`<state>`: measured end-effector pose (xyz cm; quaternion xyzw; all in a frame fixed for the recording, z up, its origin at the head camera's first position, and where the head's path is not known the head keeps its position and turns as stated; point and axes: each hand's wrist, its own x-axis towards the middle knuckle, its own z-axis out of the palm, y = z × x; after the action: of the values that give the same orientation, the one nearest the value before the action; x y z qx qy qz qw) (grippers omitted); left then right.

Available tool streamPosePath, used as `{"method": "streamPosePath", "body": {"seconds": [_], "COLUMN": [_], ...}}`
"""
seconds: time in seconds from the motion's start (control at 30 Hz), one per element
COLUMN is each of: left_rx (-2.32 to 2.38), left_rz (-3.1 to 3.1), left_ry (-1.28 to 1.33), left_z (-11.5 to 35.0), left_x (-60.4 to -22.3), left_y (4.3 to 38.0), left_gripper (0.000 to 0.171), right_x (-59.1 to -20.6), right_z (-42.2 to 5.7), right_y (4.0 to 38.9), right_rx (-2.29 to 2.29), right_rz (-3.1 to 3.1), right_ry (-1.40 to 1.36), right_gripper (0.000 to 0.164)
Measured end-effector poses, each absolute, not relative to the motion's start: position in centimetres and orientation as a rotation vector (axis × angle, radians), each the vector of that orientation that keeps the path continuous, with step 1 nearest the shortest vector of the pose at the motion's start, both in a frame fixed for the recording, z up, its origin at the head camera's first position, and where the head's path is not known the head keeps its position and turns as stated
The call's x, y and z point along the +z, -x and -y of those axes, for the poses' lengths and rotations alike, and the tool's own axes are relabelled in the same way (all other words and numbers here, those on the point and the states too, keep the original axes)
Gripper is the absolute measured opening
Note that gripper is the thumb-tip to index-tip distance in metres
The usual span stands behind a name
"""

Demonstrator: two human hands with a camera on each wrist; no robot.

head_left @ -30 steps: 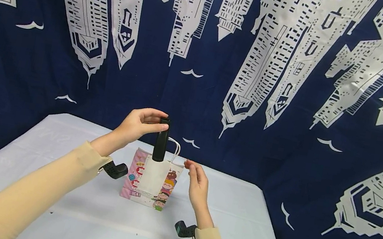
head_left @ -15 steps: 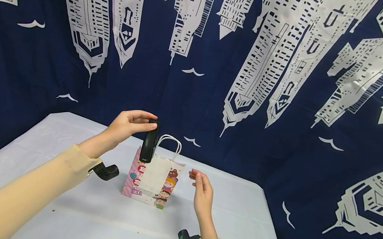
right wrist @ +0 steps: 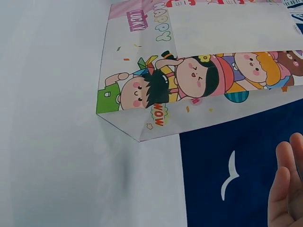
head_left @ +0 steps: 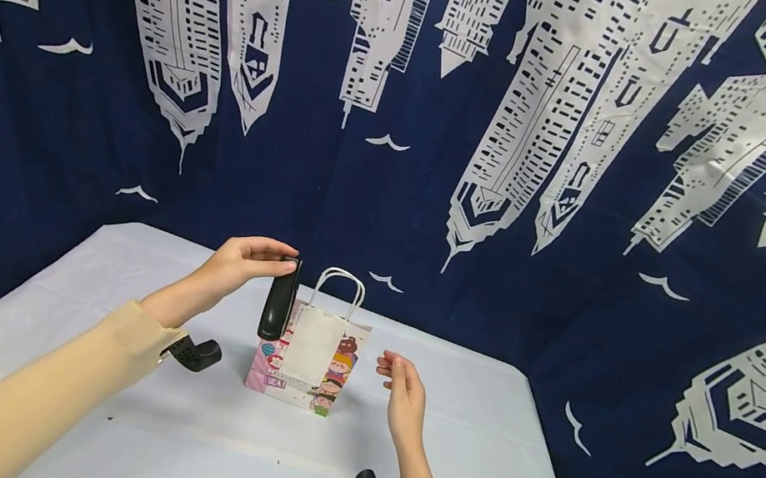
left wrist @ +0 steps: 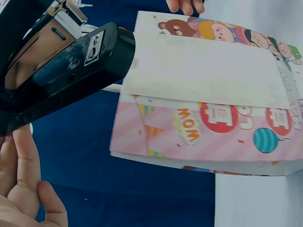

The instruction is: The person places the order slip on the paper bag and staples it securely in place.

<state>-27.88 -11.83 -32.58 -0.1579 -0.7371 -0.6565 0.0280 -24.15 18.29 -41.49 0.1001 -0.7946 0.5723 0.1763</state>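
Note:
My left hand (head_left: 225,272) pinches a black stapler (head_left: 277,306) by its upper end, so it hangs nearly upright at the left front of a paper gift bag (head_left: 340,367). In the left wrist view the stapler (left wrist: 90,71) shows its metal parts and overlaps the bag's top edge. The bag stands upright, printed with cartoon children and pink stripes, and a plain white panel (head_left: 312,345) covers the middle of its front. My right hand (head_left: 408,395) is held to the right of the bag, fingers loosely bent, with nothing in it.
Two white cord handles (head_left: 343,273) rise from the bag's top. A pale cloth covers the table (head_left: 182,442). Behind it hangs a dark blue curtain (head_left: 374,204) with white buildings and birds. A black wrist camera (head_left: 196,354) sits on each wrist.
My left hand has moved the stapler left and down, from in front of the white panel to the bag's left side. My right hand has drawn away slightly right and down from the bag.

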Motion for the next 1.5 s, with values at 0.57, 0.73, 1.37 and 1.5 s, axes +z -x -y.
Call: {"method": "streamPosePath", "body": {"seconds": [0.57,0.73,1.37,1.5], "left_rx": [-2.063,-2.046,-2.02,-2.012], "left_rz": [2.327,2.371,2.465,2.469], "left_ry": [0.304,0.257,0.15,0.162], "left_z": [14.0,14.4,15.5,15.7], "left_x": [-36.6,-37.9,-41.7,-42.5], "left_y": [27.5,27.6,28.0,28.0], "left_gripper": [0.049,0.053,0.054,0.051], "right_x": [-42.4,-43.3,-45.6,-45.8], "right_z": [-18.4,-18.9,-19.8,-19.7], "right_y": [23.7,24.4,25.9,25.9], "right_rx": [1.627,1.623,1.621,1.624], "right_rz": [2.289,2.289,2.299,2.297], "right_ry": [-0.219,-0.236,-0.218,-0.207], "right_gripper": [0.032,0.032,0.038,0.038]}}
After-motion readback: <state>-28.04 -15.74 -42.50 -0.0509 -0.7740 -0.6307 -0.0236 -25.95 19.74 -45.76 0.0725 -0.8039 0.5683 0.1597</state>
